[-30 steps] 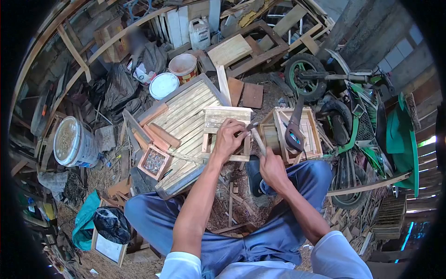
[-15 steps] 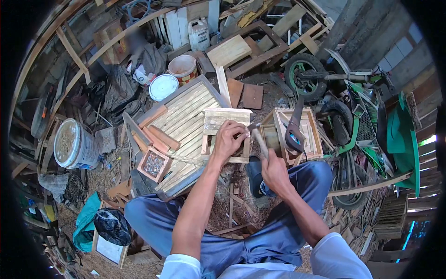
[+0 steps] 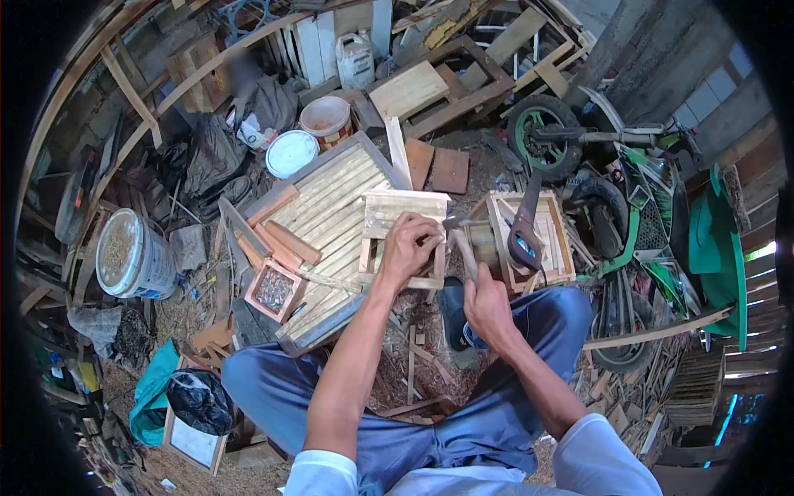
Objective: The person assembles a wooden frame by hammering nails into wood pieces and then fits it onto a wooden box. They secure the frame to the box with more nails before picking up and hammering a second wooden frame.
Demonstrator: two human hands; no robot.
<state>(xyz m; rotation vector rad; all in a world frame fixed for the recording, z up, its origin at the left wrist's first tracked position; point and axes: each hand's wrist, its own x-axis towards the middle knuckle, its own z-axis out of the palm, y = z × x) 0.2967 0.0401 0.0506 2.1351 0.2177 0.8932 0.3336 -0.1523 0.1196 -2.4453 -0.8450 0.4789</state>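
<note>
My right hand (image 3: 488, 310) is closed around the wooden handle of a hammer (image 3: 466, 252); its head is beside the fingertips of my left hand. My left hand (image 3: 407, 248) is pinched at the right side of a small wooden frame box (image 3: 403, 212), and what its fingers hold is too small to make out. The box rests on a slatted wooden panel (image 3: 331, 198). Left of it, a small square box of nails (image 3: 275, 289) and some reddish wood strips (image 3: 289, 244) lie on the panel.
A handsaw (image 3: 525, 236) leans on a second wooden box (image 3: 558, 240) at the right. Beyond stands a green motorbike (image 3: 633, 215). Buckets (image 3: 291, 154) are behind the panel, and another bucket (image 3: 132, 252) stands at the left. Wood scraps cover the floor.
The hammer head has shifted slightly at my left fingertips, with small movements of my right hand. My left hand keeps its pinch at the box's side.
</note>
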